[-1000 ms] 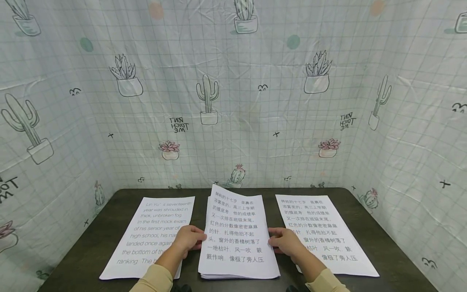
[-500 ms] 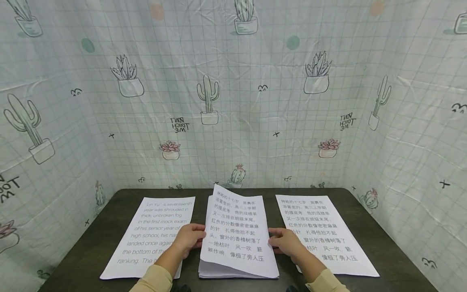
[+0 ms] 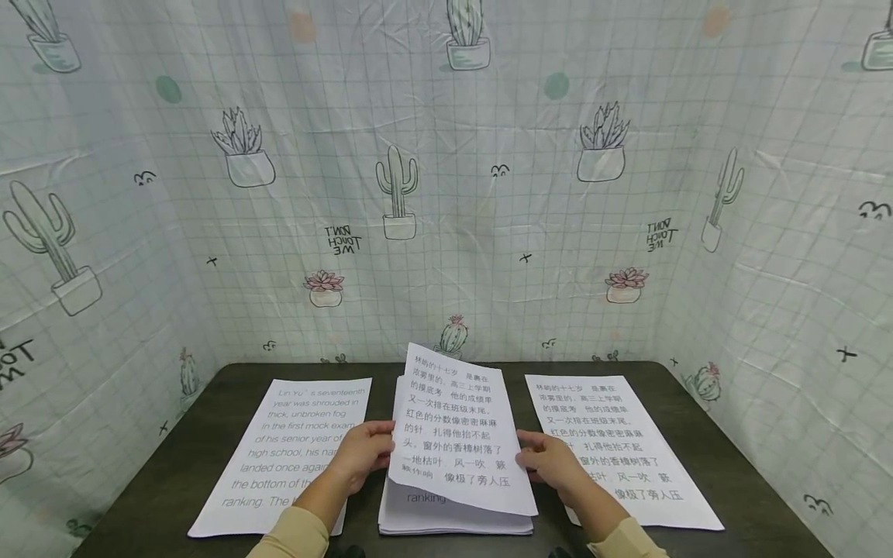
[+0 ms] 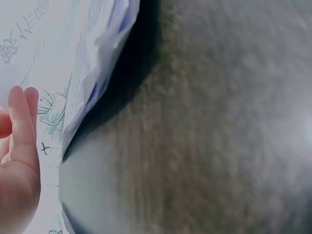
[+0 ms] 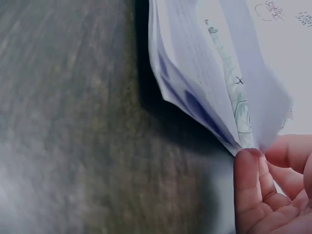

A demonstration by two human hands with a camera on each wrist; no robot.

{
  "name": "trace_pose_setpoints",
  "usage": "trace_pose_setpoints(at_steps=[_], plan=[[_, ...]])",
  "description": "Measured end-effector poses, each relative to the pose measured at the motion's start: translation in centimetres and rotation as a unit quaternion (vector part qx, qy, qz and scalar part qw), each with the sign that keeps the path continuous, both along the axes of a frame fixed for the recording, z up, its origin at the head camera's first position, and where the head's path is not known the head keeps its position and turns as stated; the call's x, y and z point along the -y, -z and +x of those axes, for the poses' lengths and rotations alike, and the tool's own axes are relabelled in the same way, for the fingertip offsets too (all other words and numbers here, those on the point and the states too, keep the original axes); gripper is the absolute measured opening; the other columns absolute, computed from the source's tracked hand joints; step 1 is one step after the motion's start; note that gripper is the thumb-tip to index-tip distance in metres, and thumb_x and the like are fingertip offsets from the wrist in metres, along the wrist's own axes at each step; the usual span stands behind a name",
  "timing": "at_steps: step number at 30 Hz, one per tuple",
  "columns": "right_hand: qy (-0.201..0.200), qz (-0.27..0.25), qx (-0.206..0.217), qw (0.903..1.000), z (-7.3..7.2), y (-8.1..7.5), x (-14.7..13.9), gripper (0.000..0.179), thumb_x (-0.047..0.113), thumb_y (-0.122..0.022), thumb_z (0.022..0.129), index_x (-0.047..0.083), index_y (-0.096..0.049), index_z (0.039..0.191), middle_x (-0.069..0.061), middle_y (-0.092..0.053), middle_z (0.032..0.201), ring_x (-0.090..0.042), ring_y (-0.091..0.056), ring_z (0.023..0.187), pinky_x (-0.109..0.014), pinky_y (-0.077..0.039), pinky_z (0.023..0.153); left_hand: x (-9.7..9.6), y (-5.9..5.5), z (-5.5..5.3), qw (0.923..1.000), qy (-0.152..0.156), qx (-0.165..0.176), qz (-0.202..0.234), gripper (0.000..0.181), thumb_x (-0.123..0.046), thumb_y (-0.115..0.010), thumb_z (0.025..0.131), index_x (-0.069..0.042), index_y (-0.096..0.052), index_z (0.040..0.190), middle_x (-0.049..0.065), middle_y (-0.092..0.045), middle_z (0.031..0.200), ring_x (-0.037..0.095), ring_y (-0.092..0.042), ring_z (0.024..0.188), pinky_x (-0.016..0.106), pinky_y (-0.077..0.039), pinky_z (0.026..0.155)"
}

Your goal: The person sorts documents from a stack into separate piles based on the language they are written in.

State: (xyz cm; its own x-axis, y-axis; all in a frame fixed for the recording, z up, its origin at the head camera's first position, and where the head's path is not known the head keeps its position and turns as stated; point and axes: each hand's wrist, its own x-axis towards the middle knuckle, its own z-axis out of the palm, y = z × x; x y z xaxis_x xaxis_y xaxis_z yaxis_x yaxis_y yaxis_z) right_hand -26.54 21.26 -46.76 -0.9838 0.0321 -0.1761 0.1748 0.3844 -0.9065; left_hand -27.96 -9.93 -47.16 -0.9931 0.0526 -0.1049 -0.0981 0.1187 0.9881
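Between my hands a printed sheet of paper [image 3: 453, 434] with Chinese text is raised off the middle paper stack [image 3: 456, 521], its lower edge curling up. English lettering, "ranking", shows on the page beneath. My left hand [image 3: 363, 457] pinches the sheet's left edge; in the left wrist view that hand [image 4: 19, 156] has its fingers up against the page. On the opposite edge my right hand [image 3: 551, 461] grips the sheet between thumb and fingers. The right wrist view has the right fingertips [image 5: 247, 158] at the edge, with the stack's layered pages fanned just beyond.
To the left lies a page with English text [image 3: 279, 449], partly covered by the left forearm. A page with Chinese text [image 3: 649, 465] lies to the right, under the right forearm. The dark table [image 3: 160, 480] ends at a cactus-print curtain [image 3: 446, 194].
The top sheet has come up off the middle stack, first at its lower left corner, then along its lower edge, uncovering English print. Both hands have stayed at its sides, the left rising slightly.
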Motion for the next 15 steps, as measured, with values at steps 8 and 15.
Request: trace_pose_setpoints(at_steps=[8,15], plan=[[0.011,-0.048,-0.017,0.9986,0.0,-0.6,-1.3,0.054,0.0,-0.059,0.088,-0.005,-0.047,0.14,-0.014,-0.063,0.104,-0.018,-0.066,0.085,-0.039,-0.059,0.078,-1.1,-0.4,-0.2,0.9996,0.021,-0.012,0.012,0.052,0.004,-0.055,0.082,0.011,-0.051,0.133,0.019,-0.068,0.109,0.012,-0.063,0.077,0.026,-0.056,0.067],[0.014,-0.045,-0.009,0.9988,0.2,-1.4,-3.0,0.053,0.003,-0.056,0.091,-0.002,-0.045,0.143,-0.015,-0.059,0.109,-0.019,-0.065,0.087,-0.035,-0.058,0.076,-2.7,-1.0,-0.3,0.999,0.038,-0.012,0.021,0.056,0.008,-0.056,0.08,0.01,-0.048,0.136,0.021,-0.068,0.11,0.013,-0.065,0.077,0.028,-0.058,0.068]])
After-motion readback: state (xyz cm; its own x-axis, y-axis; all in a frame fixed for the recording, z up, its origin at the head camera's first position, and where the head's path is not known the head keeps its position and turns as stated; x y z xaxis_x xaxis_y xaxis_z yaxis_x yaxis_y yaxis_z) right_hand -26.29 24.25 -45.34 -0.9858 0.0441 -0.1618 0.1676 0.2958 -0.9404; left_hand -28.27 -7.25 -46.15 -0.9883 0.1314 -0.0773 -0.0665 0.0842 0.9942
